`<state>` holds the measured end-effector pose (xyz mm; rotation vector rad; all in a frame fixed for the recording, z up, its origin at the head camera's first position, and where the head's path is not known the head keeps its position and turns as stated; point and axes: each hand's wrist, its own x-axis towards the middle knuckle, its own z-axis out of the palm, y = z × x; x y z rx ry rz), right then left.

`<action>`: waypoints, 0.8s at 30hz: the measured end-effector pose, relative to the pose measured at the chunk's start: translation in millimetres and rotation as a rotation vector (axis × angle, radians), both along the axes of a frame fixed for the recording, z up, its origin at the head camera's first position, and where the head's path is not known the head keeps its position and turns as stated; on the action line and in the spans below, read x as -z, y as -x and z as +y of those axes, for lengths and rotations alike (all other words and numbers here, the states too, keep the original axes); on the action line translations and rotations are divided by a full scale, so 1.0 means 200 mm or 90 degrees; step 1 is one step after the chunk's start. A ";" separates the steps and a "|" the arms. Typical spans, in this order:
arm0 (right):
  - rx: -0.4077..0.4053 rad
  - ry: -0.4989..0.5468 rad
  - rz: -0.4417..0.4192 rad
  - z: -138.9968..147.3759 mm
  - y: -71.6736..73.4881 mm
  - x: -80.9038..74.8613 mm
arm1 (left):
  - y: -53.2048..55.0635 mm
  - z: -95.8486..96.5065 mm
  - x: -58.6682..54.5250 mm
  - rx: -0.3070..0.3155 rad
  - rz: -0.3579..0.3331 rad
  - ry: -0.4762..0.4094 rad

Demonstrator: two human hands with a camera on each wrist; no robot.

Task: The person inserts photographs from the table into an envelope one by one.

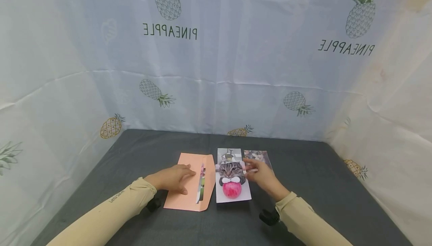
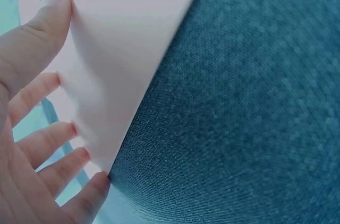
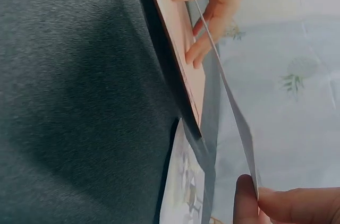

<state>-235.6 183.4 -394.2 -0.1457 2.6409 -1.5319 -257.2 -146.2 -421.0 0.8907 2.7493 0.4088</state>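
A peach-coloured envelope (image 1: 179, 203) lies on the dark table, its flap side to the right. Part of a colourful picture card (image 1: 201, 186) shows at its opening. My left hand (image 1: 171, 178) rests on the envelope with fingers spread; the left wrist view has its fingertips (image 2: 82, 152) touching the envelope's edge. Between thumb and finger, my right hand (image 1: 264, 178) pinches the edge of a photo card (image 1: 233, 190) of a cat with a pink ball. That card is raised off the table, seen edge-on in the right wrist view.
Behind the held card lies another picture card (image 1: 229, 153), partly covered by it. A second cat photo (image 1: 260, 156) lies to its right, partly hidden by my right hand. A pineapple-print curtain (image 1: 216, 103) stands around the back and sides of the table (image 1: 314, 186).
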 end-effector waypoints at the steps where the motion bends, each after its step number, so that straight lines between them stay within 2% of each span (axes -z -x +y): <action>1: 0.003 -0.001 -0.001 -0.01 0.01 0.00 | 0.00 0.00 0.00 0.000 0.000 0.000; 11: 0.002 0.001 0.009 -0.06 0.08 0.00 | 0.00 0.00 0.00 -0.002 0.000 0.003; 24: 0.020 -0.051 0.013 -0.12 0.16 0.00 | 0.01 0.01 0.01 -0.021 -0.008 0.011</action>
